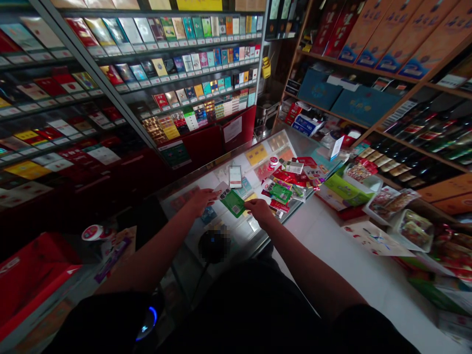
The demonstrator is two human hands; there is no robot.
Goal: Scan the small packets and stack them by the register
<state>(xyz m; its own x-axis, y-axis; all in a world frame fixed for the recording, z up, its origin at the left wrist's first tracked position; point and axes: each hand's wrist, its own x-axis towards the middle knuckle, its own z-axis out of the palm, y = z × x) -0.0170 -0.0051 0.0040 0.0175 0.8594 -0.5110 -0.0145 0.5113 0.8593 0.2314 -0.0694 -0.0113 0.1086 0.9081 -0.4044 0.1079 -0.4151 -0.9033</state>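
Down on the glass counter (258, 231), the person's two bare hands meet over a green packet (233, 203). The left hand (202, 199) reaches in from seven o'clock, its fingers stretched flat and loose over a white card (220, 190) that lies just at ten o'clock of the packet; whether they pinch that card cannot be told. The right hand (260, 210) comes in from five o'clock, its fingers curled at the packet's three o'clock edge, apparently grasping it, though the contact is too small to confirm. The packet lies tilted on the counter, near its middle. At twelve o'clock of the packet lies a phone (235, 176), apart from both hands. At two o'clock spreads a heap of red and green packets (289, 184). Beyond, at eleven o'clock, shelves of cigarette packs (191, 64) fill the wall.
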